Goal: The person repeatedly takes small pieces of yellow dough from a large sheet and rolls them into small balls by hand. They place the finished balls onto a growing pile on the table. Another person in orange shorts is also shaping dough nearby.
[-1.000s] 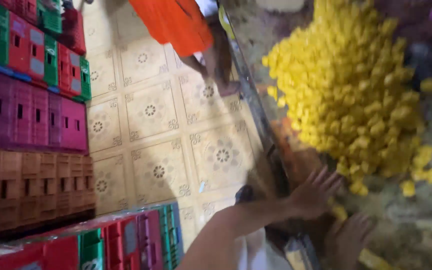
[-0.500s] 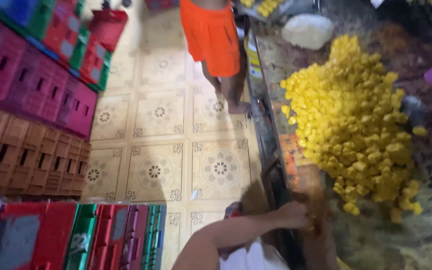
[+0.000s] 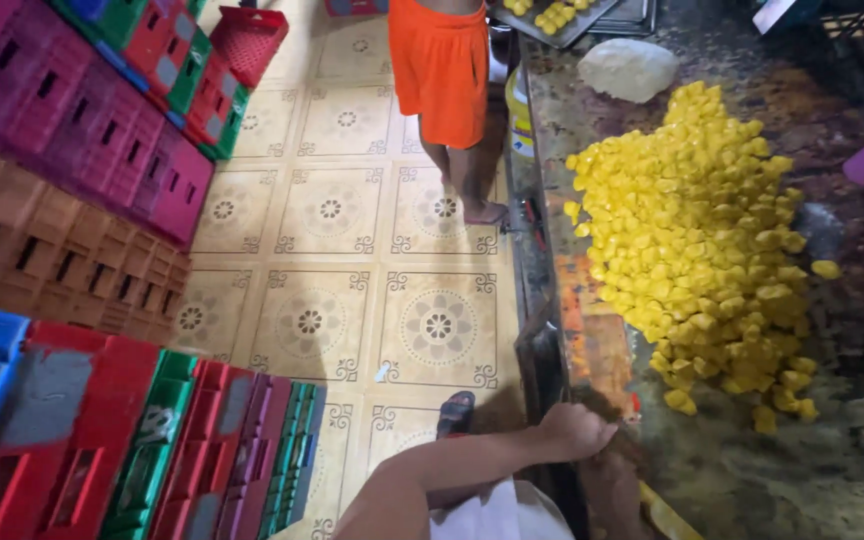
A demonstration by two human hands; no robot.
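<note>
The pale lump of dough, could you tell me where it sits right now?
In the head view the pale dough lump lies at the upper right, on the dark worktop just beyond the yellow pile.

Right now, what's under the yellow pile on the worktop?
The pile of yellow pieces sits directly on the dark, wet worktop, with loose pieces at its near edge. No tray shows around it. The surface under the heap is covered.

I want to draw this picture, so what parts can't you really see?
Head view only:
- Left hand: curled at the table edge; what it grips is hidden by the fingers.
- Right hand: dark, in shadow, partly cut off by the bottom edge.
- Other person in orange shorts: upper body cut off by the top edge.
- Yellow pieces: too small to tell what kind.
</note>
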